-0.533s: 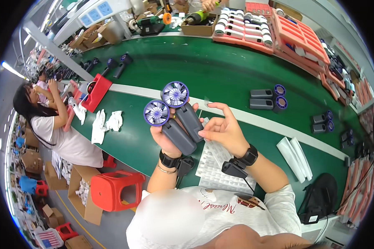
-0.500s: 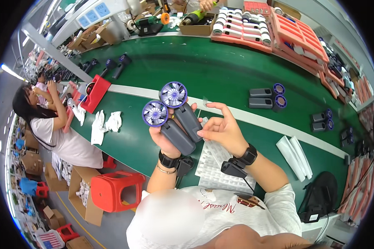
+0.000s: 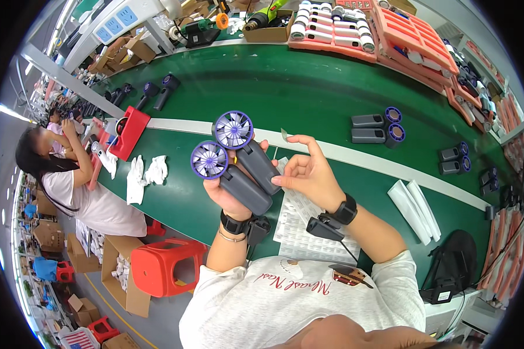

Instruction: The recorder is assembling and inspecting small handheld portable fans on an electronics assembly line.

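Fans [image 3: 245, 189], left hand [image 3: 227, 201] cupped beneath, right hand [image 3: 313, 180] with index extended

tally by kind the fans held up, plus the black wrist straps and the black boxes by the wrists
Purple-ringed fans: 2, resting in the left hand
Black wrist straps: 2, one per wrist
Black boxes: 2, one by each wrist
Total: 6

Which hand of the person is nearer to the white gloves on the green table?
Left. The left hand, holding two handheld fans, is right of the white gloves; the right hand is farther right, at one fan's handle.
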